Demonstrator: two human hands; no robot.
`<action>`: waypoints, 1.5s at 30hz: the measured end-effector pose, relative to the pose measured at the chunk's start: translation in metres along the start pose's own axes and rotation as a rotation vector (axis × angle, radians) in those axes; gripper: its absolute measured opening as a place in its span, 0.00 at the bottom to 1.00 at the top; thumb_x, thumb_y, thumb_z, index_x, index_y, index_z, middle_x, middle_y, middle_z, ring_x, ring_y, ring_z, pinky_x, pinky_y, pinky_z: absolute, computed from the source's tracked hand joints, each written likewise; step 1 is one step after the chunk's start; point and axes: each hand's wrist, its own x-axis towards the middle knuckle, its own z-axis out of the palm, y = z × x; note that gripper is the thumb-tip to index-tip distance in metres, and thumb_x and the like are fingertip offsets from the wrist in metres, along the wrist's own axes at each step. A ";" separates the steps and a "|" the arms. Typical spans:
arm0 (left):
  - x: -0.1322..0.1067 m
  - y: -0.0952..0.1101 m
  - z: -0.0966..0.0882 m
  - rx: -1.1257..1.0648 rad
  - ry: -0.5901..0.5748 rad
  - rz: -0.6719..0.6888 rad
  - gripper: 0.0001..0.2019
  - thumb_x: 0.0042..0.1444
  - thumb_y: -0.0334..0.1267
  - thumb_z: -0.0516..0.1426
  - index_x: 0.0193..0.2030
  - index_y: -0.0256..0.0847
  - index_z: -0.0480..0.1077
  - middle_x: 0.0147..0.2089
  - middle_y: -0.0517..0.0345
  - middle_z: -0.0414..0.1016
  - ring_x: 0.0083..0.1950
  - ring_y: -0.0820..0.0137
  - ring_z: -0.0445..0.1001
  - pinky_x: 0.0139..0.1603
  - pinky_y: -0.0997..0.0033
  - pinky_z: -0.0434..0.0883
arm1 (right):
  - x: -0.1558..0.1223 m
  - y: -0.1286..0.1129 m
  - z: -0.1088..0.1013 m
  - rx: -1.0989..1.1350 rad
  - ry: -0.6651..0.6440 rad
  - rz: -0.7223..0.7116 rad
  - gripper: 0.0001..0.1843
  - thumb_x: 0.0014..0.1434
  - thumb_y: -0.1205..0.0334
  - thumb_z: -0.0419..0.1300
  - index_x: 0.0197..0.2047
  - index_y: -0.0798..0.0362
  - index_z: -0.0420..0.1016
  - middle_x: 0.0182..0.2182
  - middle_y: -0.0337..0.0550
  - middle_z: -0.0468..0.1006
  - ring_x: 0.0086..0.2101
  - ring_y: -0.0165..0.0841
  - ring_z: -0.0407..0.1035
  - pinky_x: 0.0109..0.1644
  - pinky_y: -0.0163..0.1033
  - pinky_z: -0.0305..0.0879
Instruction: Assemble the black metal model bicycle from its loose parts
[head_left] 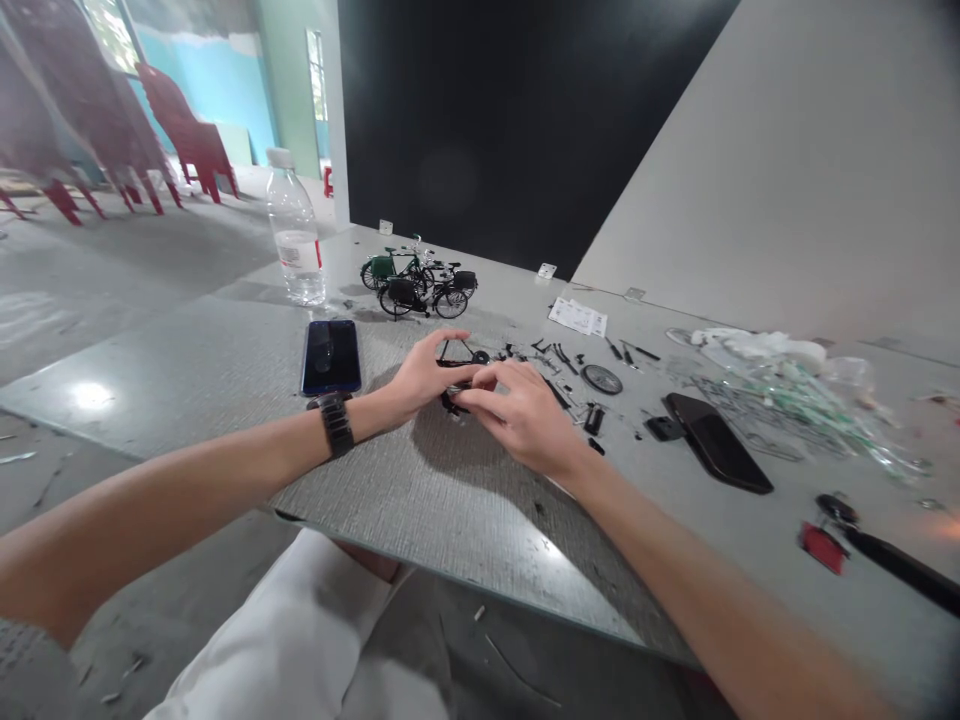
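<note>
My left hand (420, 378) and my right hand (525, 412) meet over the middle of the grey table (225, 370). Both pinch a small black model bicycle frame (459, 356) that rests on the tabletop between them. A black watch sits on my left wrist. Several loose black parts (577, 400) and a small wheel (601, 379) lie just right of my hands. Two finished model bicycles (420, 280) stand behind them.
A clear water bottle (295, 232) stands at the back left, with a blue phone (331, 356) in front of it. A black phone (718, 442), plastic bags (787, 390), a folded paper sheet (577, 316) and a black tool with a red piece (862, 535) lie to the right. Red chairs stand far left.
</note>
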 end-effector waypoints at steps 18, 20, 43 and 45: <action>0.000 0.009 -0.004 -0.115 0.012 0.029 0.29 0.56 0.41 0.68 0.63 0.41 0.68 0.43 0.51 0.78 0.43 0.63 0.78 0.43 0.62 0.76 | -0.006 0.020 -0.002 0.094 0.266 0.193 0.15 0.73 0.59 0.51 0.56 0.48 0.74 0.45 0.50 0.77 0.45 0.42 0.72 0.50 0.49 0.69; 0.000 0.007 -0.004 -0.113 -0.012 0.087 0.28 0.57 0.41 0.67 0.63 0.41 0.68 0.48 0.49 0.78 0.45 0.63 0.78 0.43 0.64 0.76 | -0.007 0.026 -0.003 0.095 0.284 0.243 0.14 0.73 0.58 0.51 0.54 0.48 0.75 0.44 0.51 0.78 0.45 0.43 0.73 0.50 0.50 0.70; -0.008 0.008 -0.006 0.039 -0.304 0.353 0.28 0.56 0.39 0.65 0.63 0.45 0.65 0.59 0.47 0.75 0.49 0.67 0.79 0.51 0.66 0.74 | -0.002 0.028 -0.005 0.800 0.098 0.685 0.25 0.64 0.37 0.60 0.41 0.52 0.84 0.30 0.44 0.79 0.31 0.34 0.70 0.37 0.40 0.66; -0.010 0.010 -0.007 0.082 -0.345 0.369 0.28 0.56 0.41 0.65 0.63 0.47 0.65 0.59 0.49 0.75 0.50 0.66 0.79 0.52 0.65 0.74 | -0.002 0.031 -0.009 0.840 0.041 0.689 0.23 0.63 0.38 0.62 0.39 0.51 0.84 0.31 0.44 0.80 0.31 0.34 0.69 0.37 0.41 0.66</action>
